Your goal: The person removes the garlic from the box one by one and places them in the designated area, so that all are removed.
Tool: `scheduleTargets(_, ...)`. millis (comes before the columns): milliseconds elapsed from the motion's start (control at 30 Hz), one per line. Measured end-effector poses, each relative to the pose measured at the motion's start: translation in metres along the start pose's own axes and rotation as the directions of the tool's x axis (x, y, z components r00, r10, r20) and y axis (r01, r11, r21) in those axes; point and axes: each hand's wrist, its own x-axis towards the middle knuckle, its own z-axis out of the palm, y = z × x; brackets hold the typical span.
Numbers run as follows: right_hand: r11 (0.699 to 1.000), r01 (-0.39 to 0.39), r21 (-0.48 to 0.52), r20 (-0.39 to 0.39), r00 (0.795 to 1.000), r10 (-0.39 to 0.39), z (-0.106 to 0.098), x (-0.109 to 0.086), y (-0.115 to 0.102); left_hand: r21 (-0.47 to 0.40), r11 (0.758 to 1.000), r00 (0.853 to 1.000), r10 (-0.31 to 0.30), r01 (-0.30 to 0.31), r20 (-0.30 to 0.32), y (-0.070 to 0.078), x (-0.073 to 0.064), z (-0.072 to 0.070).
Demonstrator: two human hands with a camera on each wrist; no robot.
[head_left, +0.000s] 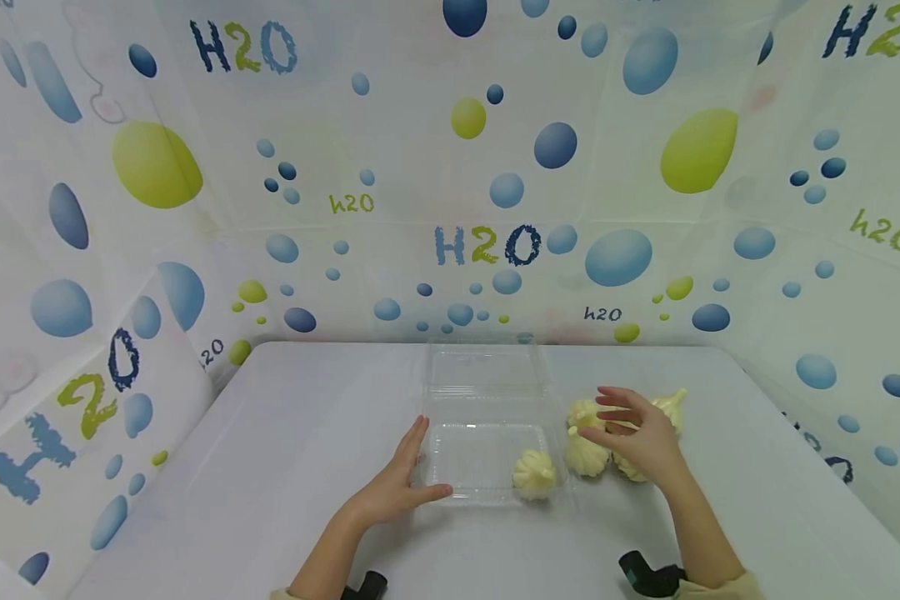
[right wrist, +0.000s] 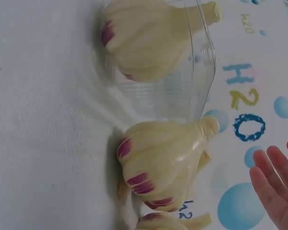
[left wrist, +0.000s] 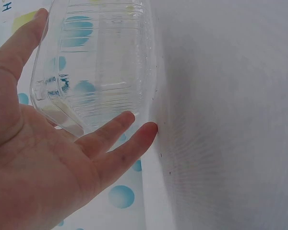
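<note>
A clear plastic clamshell box point(head_left: 468, 458) lies with its lid point(head_left: 483, 367) folded back. One garlic bulb point(head_left: 534, 475), cream with purple marks at its base in the right wrist view, sits in the box's near right corner. My left hand point(head_left: 393, 492) spreads along the box's left side, thumb at the near edge and fingers along the wall point(left wrist: 98, 72). To the right of the box, my right hand point(head_left: 645, 442) hovers over a group of garlic bulbs point(head_left: 587, 454), fingers apart and holding nothing. It partly hides some of those bulbs in the head view.
A white table point(head_left: 307, 408) carries everything. Behind it hangs a sheet point(head_left: 397, 150) printed with bubbles and "H2O". Black wrist-camera mounts point(head_left: 651, 575) show near both forearms. Another garlic bulb point(head_left: 672, 408) sits at the group's far right.
</note>
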Motion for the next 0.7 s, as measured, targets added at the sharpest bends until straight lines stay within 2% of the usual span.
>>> scheduleTargets(200,1.000,-0.013,0.006,0.021,1.000,0.013,0.009,0.001,-0.008,0.008,1.000,1.000,-0.012,0.012,0.003,-0.003,0.000,0.001)
scheduleTargets(467,0.998,0.013,0.054,0.053,0.998,-0.016,0.021,0.000,-0.018,0.012,1.000,1.000,-0.003,0.003,0.000,-0.001,-0.001,0.000)
scheduleTargets(700,0.996,0.032,0.088,0.063,0.997,-0.038,0.032,0.002,-0.018,0.006,1.000,1.000,0.001,-0.001,0.003,0.000,-0.003,0.000)
